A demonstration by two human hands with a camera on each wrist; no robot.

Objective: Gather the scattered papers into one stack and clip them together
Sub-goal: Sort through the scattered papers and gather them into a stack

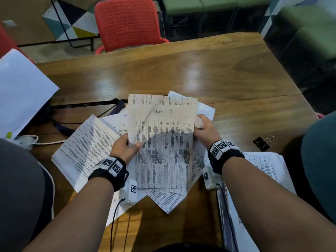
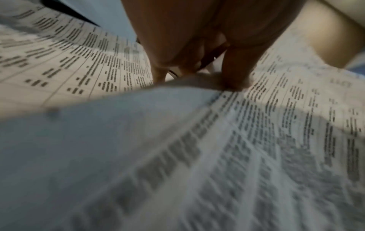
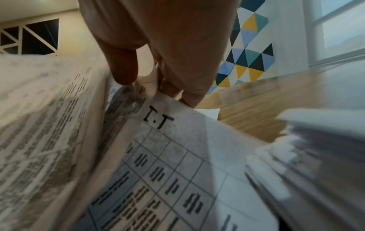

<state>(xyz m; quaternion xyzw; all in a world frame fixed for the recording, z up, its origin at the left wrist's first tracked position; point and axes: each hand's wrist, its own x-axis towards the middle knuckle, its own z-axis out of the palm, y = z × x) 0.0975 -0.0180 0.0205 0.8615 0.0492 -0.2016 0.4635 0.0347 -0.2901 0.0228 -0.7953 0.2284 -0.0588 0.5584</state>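
Your left hand [image 1: 125, 149] pinches left edge of papers [image 1: 163, 142], thumb on top. Your right hand [image 1: 205, 130] pinches right edge. Sheets fanned and askew above table [image 1: 218, 79], likely gripped both sides for squaring. Binder clip [image 1: 261, 143] lies well apart on your right, untouched.

Black wristbands [image 1: 109, 172] with white tag-marked blocks; white camera box [image 1: 130, 192] under each wrist, black cable [image 1: 113, 222].
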